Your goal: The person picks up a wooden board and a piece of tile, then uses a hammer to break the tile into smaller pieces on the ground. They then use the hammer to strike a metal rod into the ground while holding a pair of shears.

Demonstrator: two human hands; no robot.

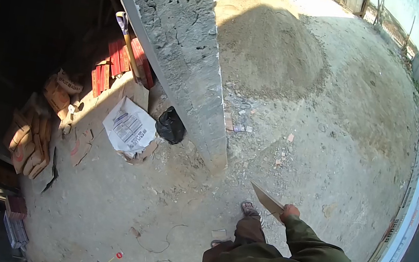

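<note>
My right hand [290, 213] is closed on the edge of a thin, flat, beige-grey tile [266, 199], held out tilted in front of my legs. The dark green sleeve [308, 237] covers that arm. Below the tile, one sandalled foot [248, 208] shows on the dusty concrete floor. My left hand is out of sight.
A rough concrete pillar [179, 44] stands ahead, with a sand heap [273, 42] beyond. Leftward are a shovel [129, 47], red boxes [118, 59], a white bag [130, 127], a black plastic bag [170, 126] and brown paper sacks [30, 141]. A loose wire [168, 240] lies on the floor.
</note>
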